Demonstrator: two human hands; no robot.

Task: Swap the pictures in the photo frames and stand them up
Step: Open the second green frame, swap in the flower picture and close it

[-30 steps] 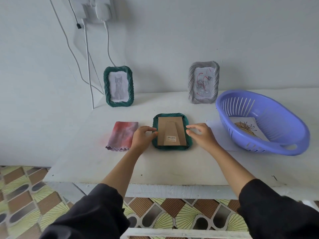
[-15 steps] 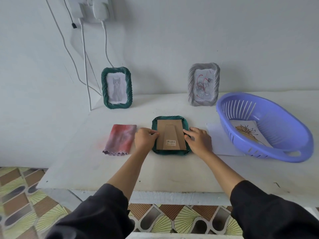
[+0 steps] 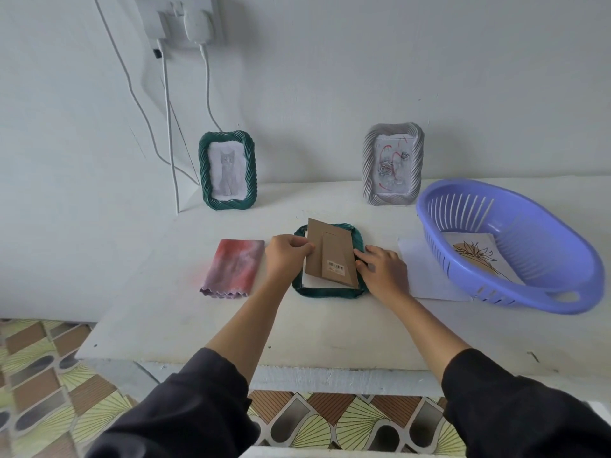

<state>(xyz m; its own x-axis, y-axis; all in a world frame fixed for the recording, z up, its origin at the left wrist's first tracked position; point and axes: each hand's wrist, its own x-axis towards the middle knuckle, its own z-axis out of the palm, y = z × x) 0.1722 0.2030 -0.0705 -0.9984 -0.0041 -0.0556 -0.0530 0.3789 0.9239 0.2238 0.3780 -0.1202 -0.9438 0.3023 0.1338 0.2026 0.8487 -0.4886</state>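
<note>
On the white table (image 3: 297,332), a dark green photo frame (image 3: 327,292) lies face down, and everything else is placed from it. Its brown cardboard backing (image 3: 332,256), with a fold-out stand and a barcode sticker, sits askew in the frame with its left side raised, showing a white sheet (image 3: 312,283) underneath. The left hand (image 3: 286,256) pinches the backing's left edge between thumb and fingers. The right hand (image 3: 383,272) lies with fairly straight fingers pressed on the frame's right rim, at the backing's edge. Just left of the frame lies a folded red and grey cloth (image 3: 233,267). Right of it lies a blank white paper (image 3: 426,276), partly under a lilac slotted plastic basket (image 3: 529,292). The basket holds one line drawing of a plant (image 3: 476,256). Behind the frame to the left, a green frame with a cat drawing (image 3: 227,171) stands against the wall. Behind to the right stands a grey frame with a red scribbled drawing (image 3: 393,168). Farther up-left, chargers (image 3: 185,18) sit in a wall socket, with their white cables (image 3: 168,127) hanging down.
</note>
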